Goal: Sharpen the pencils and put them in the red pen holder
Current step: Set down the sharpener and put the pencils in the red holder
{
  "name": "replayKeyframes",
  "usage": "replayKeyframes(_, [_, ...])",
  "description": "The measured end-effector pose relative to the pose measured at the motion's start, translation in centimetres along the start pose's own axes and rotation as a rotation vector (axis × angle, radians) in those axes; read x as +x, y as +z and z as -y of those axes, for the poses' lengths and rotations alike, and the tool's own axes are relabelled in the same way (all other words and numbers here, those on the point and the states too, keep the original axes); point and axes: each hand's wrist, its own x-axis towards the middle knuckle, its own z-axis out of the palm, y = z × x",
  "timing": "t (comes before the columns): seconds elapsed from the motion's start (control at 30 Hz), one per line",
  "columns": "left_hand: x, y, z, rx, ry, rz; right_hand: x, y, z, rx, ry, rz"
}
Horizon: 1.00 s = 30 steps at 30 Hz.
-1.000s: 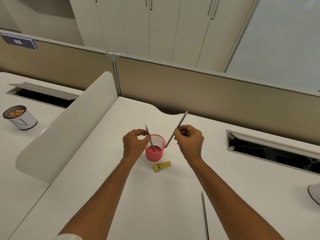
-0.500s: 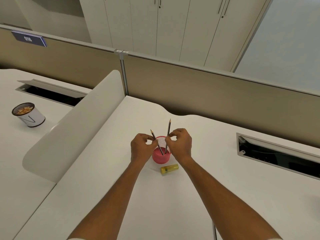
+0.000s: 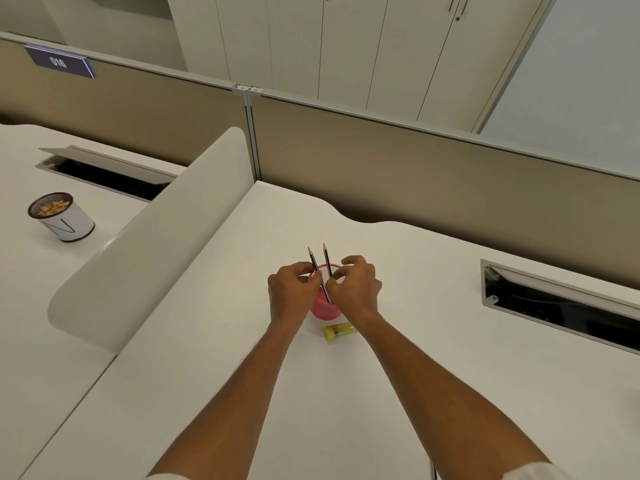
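Note:
The red mesh pen holder (image 3: 322, 310) stands on the white desk (image 3: 433, 271), between my two hands. Two dark pencils stand in it with their sharpened tips up. The left pencil (image 3: 311, 258) leans to the left, and my left hand (image 3: 289, 294) pinches it at the holder's rim. The right pencil (image 3: 326, 259) is nearly upright. My right hand (image 3: 358, 289) is at the rim beside it, thumb close to the pencil and index finger curled apart from it. A yellow sharpener (image 3: 340, 331) lies on the desk just in front of the holder.
A curved white divider (image 3: 156, 237) rises at the desk's left edge. Beyond it a white cup of shavings (image 3: 62, 218) stands on the neighbouring desk. An open cable slot (image 3: 554, 306) is at the right. A beige partition (image 3: 415, 174) closes the back.
My right hand swung its pencil from a slant to upright and lowered it into the holder beside the left pencil. Both hands have closed in on the rim. The camera moved closer.

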Motion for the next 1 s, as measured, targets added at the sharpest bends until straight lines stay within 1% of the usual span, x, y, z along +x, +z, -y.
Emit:
replayKeyframes(0.13, [-0.1, 0.2, -0.1, 0.003, -0.005, -0.008, 0.0, 0.2, 0.0, -0.017, -0.001, 0.002])
replayKeyframes(0.43, [-0.2, 0.4, 0.2, -0.001, -0.023, 0.004, -0.7, -0.5, -0.4, 0.023, -0.01, 0.025])
replayKeyframes(0.53, [-0.6, 0.2, 0.0, -0.014, -0.038, -0.005, -0.9, -1.3, -0.7, 0.117, -0.018, -0.016])
replayKeyframes(0.63, [-1.1, -0.4, -0.3, -0.021, -0.014, -0.047, -1.4, -2.5, -1.2, 0.24, -0.032, -0.083])
replayKeyframes(0.73, [-1.7, -1.2, -1.0, -0.008, 0.05, -0.1, -1.9, -4.6, -2.5, 0.318, -0.042, -0.144])
replayKeyframes(0.83, [-2.4, -1.6, -1.8, 0.054, 0.153, -0.136, -2.6, -6.5, -4.3, 0.374, -0.025, -0.212])
replayKeyframes(1.0, [-5.2, -0.7, -2.5, 0.204, 0.348, -0.11, -4.7, -9.2, -7.8, 0.442, 0.03, -0.25])
